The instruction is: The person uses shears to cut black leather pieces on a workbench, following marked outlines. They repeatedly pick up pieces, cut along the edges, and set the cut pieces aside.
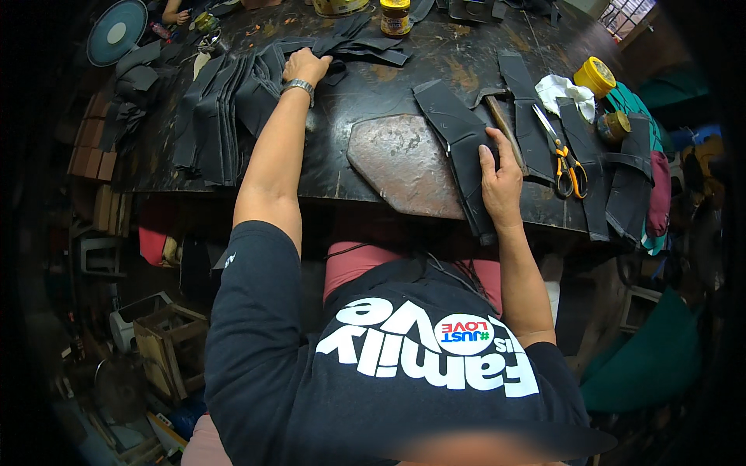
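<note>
Cluttered, dim workshop space surrounds a dark, scuffed desk (pixel 365 85), with a pale wooden crate (pixel 169 353) on the floor to the left. Judging by the layout, the step in hand is handling flat black pieces: one long black fabric-like panel (pixel 452 128) is kept in place at the right while the other arm reaches out to the left. The left grip (pixel 307 68), with a metal-banded wristwatch (pixel 299 87) behind it, is at the far right end of a thick row of overlapping black panels (pixel 214 116); its fingers curve downward with the tips hidden, so I cannot tell whether they pinch a piece or merely touch. The right grip (pixel 502 182) looks loosely spread and unclenched, thumb and fingers resting on the right edge of the long panel. That panel slants across the right side of a flat, grey-brown stone-like slab (pixel 400 159), its near end reaching the desk's front edge, directly beside the right grip and well apart from the left one. Just beyond the right fingers lies a wooden-handled hammer (pixel 501 116), and farther right are orange-handled scissors (pixel 571 175). My judgement is that the next move calls for separating a single layer cleanly on the left, with light pressure on the right so the slanted panel does not slide.
</note>
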The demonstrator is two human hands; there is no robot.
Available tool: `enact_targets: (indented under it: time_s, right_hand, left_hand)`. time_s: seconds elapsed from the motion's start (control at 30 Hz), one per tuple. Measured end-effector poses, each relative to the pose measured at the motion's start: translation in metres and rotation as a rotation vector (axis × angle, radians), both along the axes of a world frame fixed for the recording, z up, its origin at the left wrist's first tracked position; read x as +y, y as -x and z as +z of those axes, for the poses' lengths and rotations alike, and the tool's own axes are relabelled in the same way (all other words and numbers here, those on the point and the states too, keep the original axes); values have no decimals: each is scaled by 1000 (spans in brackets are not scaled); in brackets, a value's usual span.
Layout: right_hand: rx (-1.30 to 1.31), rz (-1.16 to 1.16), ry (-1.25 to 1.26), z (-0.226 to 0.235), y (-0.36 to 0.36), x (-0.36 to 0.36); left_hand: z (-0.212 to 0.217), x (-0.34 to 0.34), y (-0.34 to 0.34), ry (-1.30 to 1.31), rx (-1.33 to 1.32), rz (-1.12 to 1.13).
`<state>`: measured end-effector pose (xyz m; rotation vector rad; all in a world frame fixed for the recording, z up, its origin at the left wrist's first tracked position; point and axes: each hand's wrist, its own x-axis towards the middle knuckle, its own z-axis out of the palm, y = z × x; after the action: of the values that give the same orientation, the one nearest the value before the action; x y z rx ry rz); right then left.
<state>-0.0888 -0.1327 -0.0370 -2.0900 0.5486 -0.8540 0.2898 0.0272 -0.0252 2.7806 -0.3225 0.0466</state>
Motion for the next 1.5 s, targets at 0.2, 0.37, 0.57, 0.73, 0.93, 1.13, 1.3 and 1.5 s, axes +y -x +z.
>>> enact_targets:
  time_s: [0.2,0.37,0.57,0.73,0.93,1.13,1.3,1.5]
  right_hand:
    - [-9,4,1,0,-1,0]
    - [-3,3,-8,2,0,1]
    - [4,-3,8,2,0,1]
    - [-2,-11,42,1,0,1]
    - [11,-9,28,1,0,2]
    - [11,-13,47,0,-2,2]
    - [6,-26,73,0,-1,2]
    - [-14,-21,75,-1,-2,2]
  left_hand:
    - [0,4,-6,6,-76,-15]
    - [4,6,-11,-10,-136,-63]
    - [3,9,-34,163,-173,-167]
    - [-1,11,-61,464,-42,-264]
    - [26,9,-68,897,294,-243]
    - [95,-29,-15,1339,498,-637]
    - [114,-50,40,1341,429,-844]
    - [18,-50,72,271,247,-908]
